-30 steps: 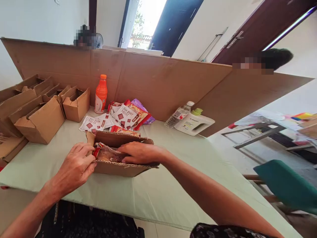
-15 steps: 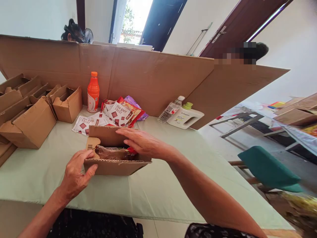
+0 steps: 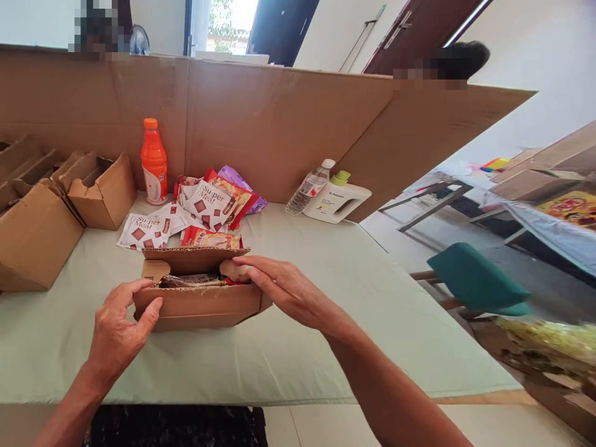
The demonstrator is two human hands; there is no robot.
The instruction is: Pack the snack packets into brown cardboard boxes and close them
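Behind open box [image 3: 200,307]: packets [image 3: 212,202], orange bottle [image 3: 154,164], perhaps touching.

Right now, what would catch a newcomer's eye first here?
Probably the bright orange bottle, upright against the cardboard partition. Next, the open box in front of the person, its ends at the left hand and right hand.
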